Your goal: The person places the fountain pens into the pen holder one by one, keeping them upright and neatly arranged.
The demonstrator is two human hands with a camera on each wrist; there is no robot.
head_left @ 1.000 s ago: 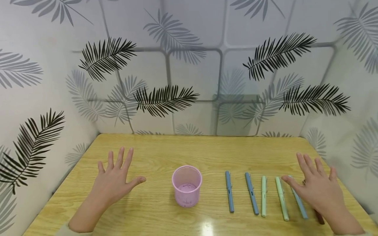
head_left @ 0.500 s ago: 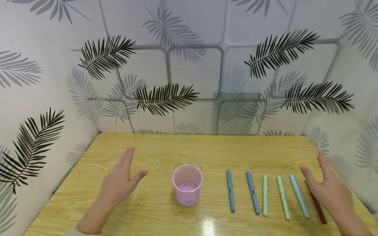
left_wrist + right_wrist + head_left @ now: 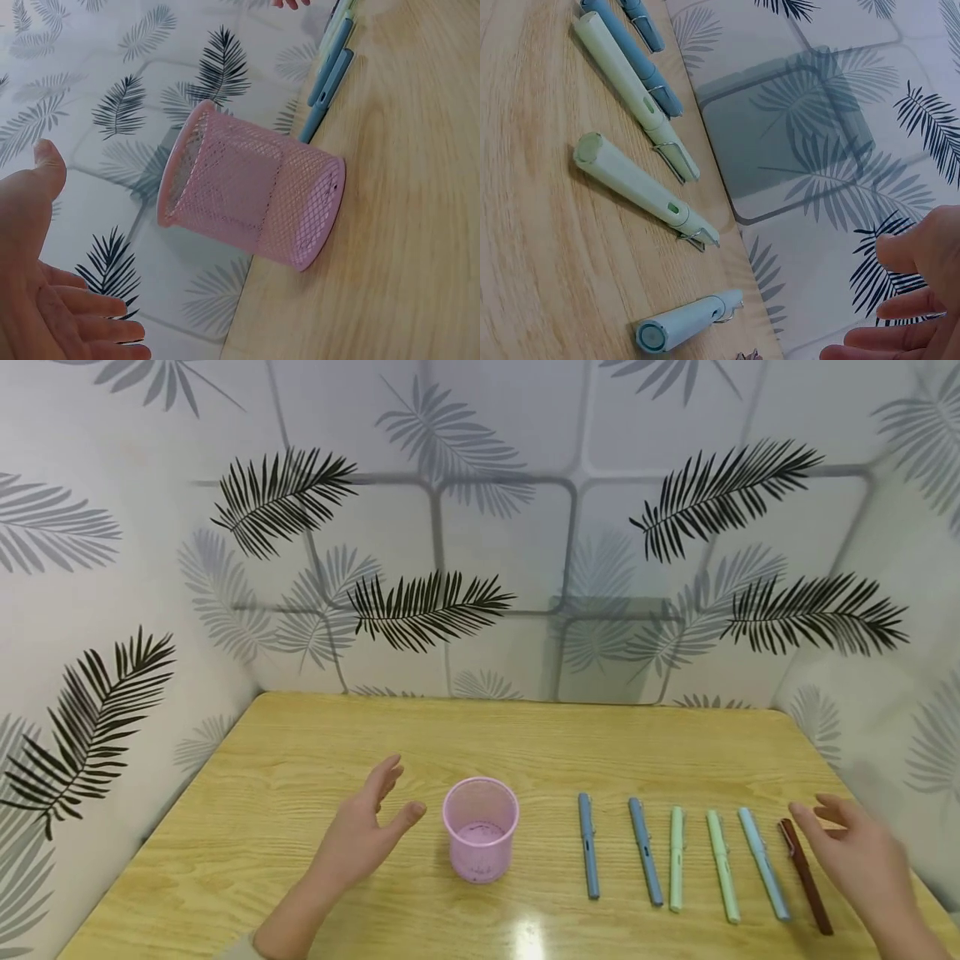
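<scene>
A pink mesh cup (image 3: 481,829) stands upright on the wooden table (image 3: 300,752), left of centre. My left hand (image 3: 399,793) hovers just left of it, fingers straight, thumb toward the cup, holding nothing. In the left wrist view the cup (image 3: 251,195) sits apart from the open palm (image 3: 45,300). Right of the cup lie several pens in a row: two blue (image 3: 588,845), two pale green (image 3: 677,858), one light blue (image 3: 762,862) and one dark red (image 3: 805,875). My right hand (image 3: 810,810) hangs beside the dark red pen, fingers loosely bent and empty. The right wrist view shows the green pens (image 3: 641,187) and the light blue one (image 3: 686,322).
Walls papered with a leaf pattern (image 3: 420,610) close in the table at the back and on both sides. The right wall (image 3: 885,727) is close to my right hand. Bare tabletop lies behind the cup and pens and at the far left.
Both hands turned from palm-down to edge-on. The left one moved right, up to the cup. The right one slid off the pens to the right, uncovering the dark red pen.
</scene>
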